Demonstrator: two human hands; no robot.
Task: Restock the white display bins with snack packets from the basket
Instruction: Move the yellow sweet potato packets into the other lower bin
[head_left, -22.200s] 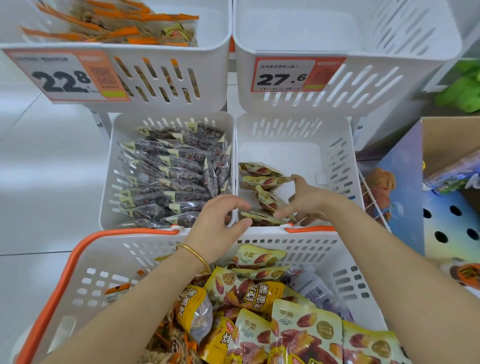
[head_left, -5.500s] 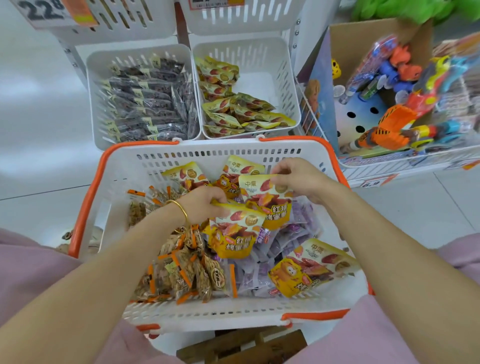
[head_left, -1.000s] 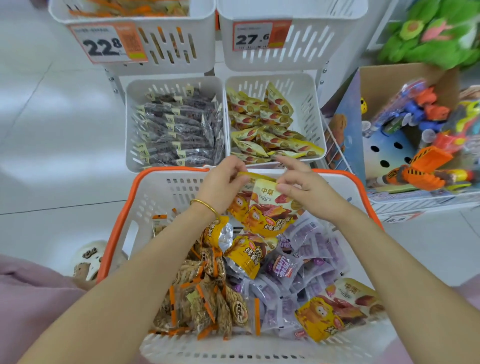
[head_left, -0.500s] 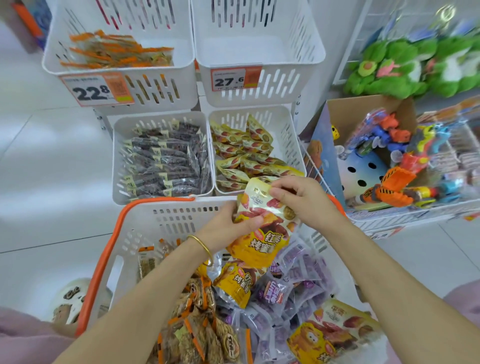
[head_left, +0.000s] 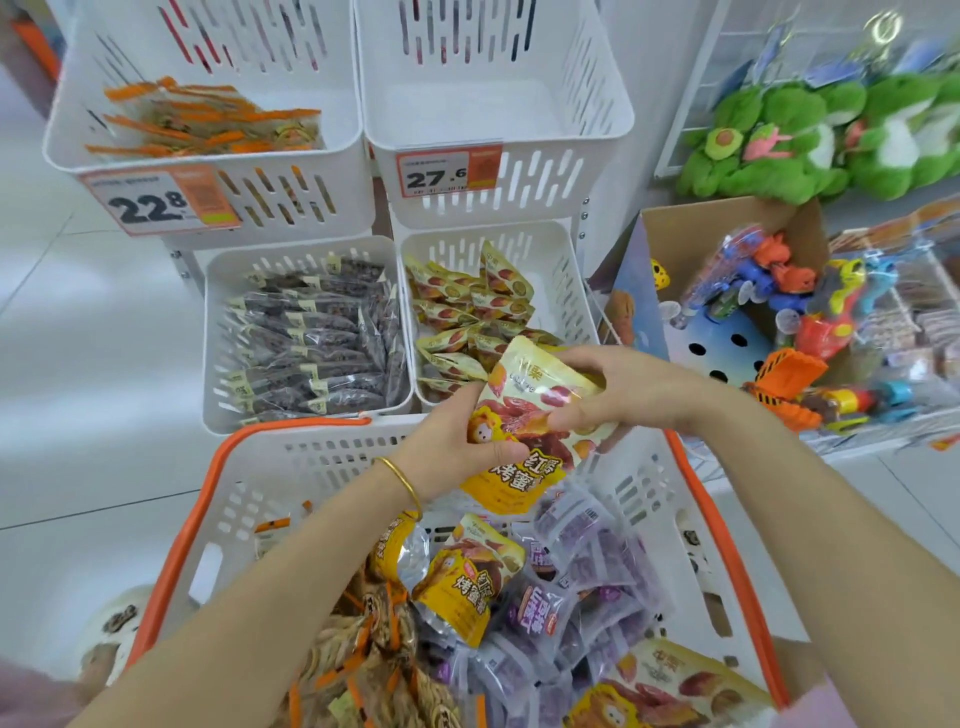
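Your left hand (head_left: 452, 441) and right hand (head_left: 613, 395) grip a yellow packet (head_left: 524, 379), fingers curled, over the basket's (head_left: 208, 483) far edge. Lower right bin (head_left: 569, 280) part-filled; upper right bin (head_left: 493, 114) bare; much left.

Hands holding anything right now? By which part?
Both hold one yellow snack packet over the basket: the left hand grips its left edge, the right hand pinches its upper right side.

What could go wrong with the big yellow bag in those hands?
The yellow bag is pinched between the left hand and the right hand above the far rim of the basket; a slip might drop it on the floor.
The bin behind it holds a loose heap of small packets, so more may slide out.
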